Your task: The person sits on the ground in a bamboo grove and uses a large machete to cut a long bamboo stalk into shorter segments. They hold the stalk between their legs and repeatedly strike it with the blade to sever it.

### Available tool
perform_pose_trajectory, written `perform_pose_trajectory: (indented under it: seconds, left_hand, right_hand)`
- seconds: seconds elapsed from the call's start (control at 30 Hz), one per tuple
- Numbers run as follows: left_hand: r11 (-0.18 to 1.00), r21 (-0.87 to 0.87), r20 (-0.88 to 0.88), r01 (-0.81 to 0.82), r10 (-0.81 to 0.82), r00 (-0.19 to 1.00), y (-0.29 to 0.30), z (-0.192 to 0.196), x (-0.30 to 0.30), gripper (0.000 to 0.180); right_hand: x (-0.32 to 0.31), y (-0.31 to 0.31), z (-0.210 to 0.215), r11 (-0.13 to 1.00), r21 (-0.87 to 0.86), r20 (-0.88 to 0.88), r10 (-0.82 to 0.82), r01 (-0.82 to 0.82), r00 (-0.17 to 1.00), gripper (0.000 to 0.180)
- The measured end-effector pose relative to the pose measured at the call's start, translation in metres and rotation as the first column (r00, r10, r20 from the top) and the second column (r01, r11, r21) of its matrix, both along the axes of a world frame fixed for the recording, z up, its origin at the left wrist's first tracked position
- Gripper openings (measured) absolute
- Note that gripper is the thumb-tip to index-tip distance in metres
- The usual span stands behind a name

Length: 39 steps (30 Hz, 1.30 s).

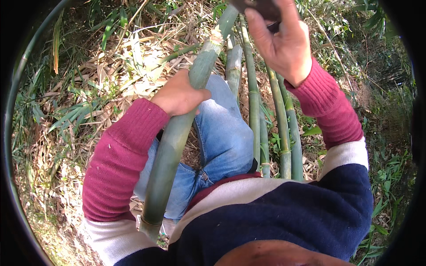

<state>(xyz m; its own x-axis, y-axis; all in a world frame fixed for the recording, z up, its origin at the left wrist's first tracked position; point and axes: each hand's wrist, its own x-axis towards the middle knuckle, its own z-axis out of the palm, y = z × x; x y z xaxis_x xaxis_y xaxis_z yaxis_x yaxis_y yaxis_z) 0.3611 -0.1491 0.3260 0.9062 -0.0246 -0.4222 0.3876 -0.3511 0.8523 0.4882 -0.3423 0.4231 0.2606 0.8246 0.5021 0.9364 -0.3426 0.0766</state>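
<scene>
A thick green bamboo pole [166, 153] slants from beside my left hip up to the top of the head view, lying across my legs. My left hand [181, 94] is wrapped round it at mid-length. Above that grip, a node [216, 35] on the pole looks pale and scraped. My right hand [287, 49] is raised close to the pole's far end. Its fingers are closed on a dark, flat, blade-like tool [261, 8], which the upper edge of the picture cuts off, so its full shape is hidden.
Several more bamboo poles [254, 106] lie on the ground to the right of my jeans-clad legs [226, 137]. Dry fallen leaves [128, 84] cover the ground on the left. Green plants [386, 177] grow at the right, and a thin curved stem [21, 66] runs along the left rim.
</scene>
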Motion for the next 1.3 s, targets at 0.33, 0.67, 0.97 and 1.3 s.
perform_pose_trajectory:
  seconds: [0.33,0.67,0.97,1.3]
  left_hand:
    - [0.998,-0.036,0.012,-0.059,0.059,0.998,0.0,-0.008,0.0,0.062]
    - [0.983,0.184,0.106,-0.002,-0.018,0.994,-0.005,-0.024,0.0,0.064]
    - [0.918,-0.375,-0.144,-0.131,0.082,0.986,0.004,-0.014,-0.004,0.061]
    - [0.925,-0.357,-0.14,-0.134,0.089,0.986,-0.005,-0.014,0.0,0.034]
  right_hand:
    - [0.015,0.006,-0.019,0.98,-0.158,-0.04,-0.128,0.12,0.991,0.026]
    - [0.016,-0.019,-0.052,0.865,-0.409,-0.027,-0.328,0.289,0.944,0.025]
    - [0.036,-0.028,-0.058,0.959,-0.216,-0.294,-0.245,0.185,0.924,0.037]
    - [0.023,-0.003,-0.027,0.996,0.003,-0.058,-0.093,0.094,0.994,0.031]
